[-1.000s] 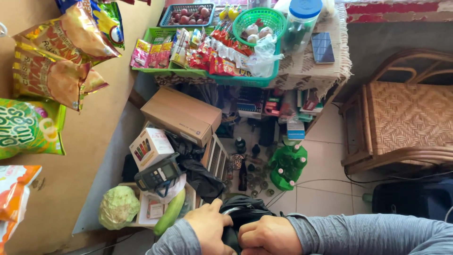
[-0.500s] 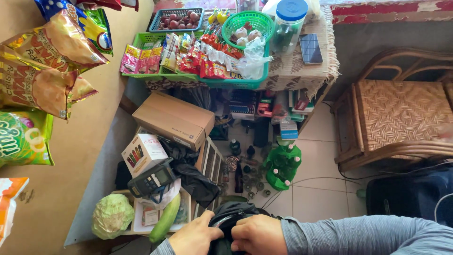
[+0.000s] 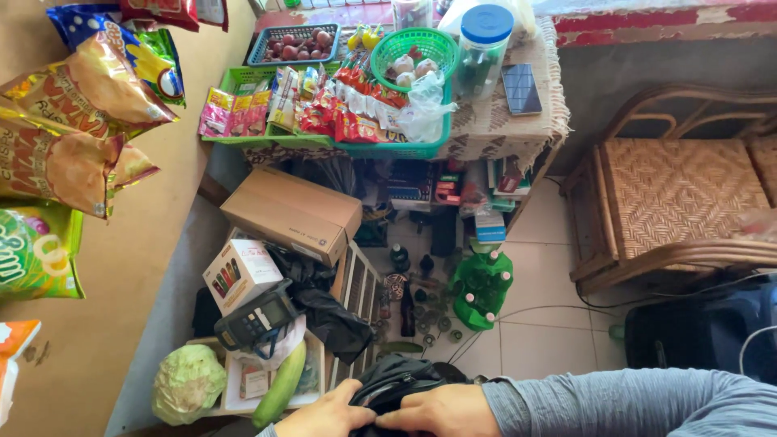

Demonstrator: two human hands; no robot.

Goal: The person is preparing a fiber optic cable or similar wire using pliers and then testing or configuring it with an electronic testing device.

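Both hands clenched a crumpled black bag (image 3: 396,380) at the bottom edge of view, the left hand (image 3: 328,417) pinching its near side and the right hand (image 3: 445,411) pressing its top, seemingly to keep it gathered, just beside the pale cabbage (image 3: 188,384) and green gourd (image 3: 279,387) in a floor tray (image 3: 243,396)

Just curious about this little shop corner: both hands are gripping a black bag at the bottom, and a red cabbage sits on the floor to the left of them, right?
Nearly. In the head view both hands, left hand and right hand, do grip the black bag, and a cabbage lies down to their left, but it is pale green, not red.
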